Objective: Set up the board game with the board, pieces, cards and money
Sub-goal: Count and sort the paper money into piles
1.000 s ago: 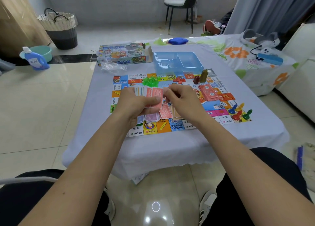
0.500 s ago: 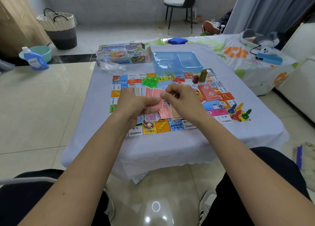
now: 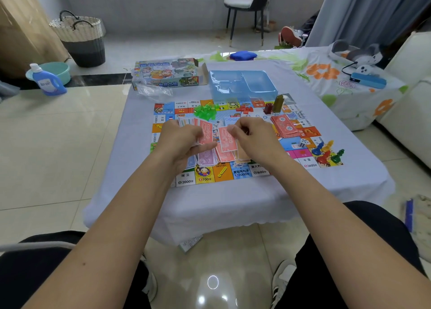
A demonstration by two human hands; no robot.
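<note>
My left hand [image 3: 184, 138] has its fingers [image 3: 205, 146] curled round a fanned wad of paper play money [image 3: 198, 128]; my right hand [image 3: 254, 138] pinches one red note [image 3: 225, 137] over the sorted piles [image 3: 214, 156] on the colourful square game board [image 3: 205, 178] on the desk. I judge I'm sorting money; next, this note goes on its matching pile.

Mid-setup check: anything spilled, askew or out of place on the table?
Mostly tidy. The pawns lie tipped over in a heap on the board's right corner, and a loose plastic bag sits crumpled beside the box.
</note>
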